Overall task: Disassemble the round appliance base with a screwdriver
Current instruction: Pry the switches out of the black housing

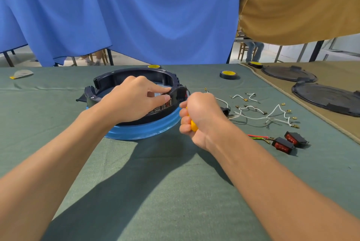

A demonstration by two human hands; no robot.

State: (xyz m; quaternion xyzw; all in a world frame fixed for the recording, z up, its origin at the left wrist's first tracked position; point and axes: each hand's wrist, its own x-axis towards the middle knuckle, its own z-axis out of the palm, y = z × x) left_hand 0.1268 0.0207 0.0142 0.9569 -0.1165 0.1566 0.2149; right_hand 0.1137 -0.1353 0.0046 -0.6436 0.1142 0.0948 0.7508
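Head view: black round base (136,71) sits on a blue ring (140,132), centre-left on the green tabletop (155,182); left hand (134,98) pinches the base's right rim, fingers over the top, thumb on the labelled outer wall; right hand (200,116) is clenched round the yellow screwdriver (193,125) just beside that rim, its tip hidden; white wires (253,113) and red switches (288,141) lie to the right; tape roll (228,74) lies farther back.
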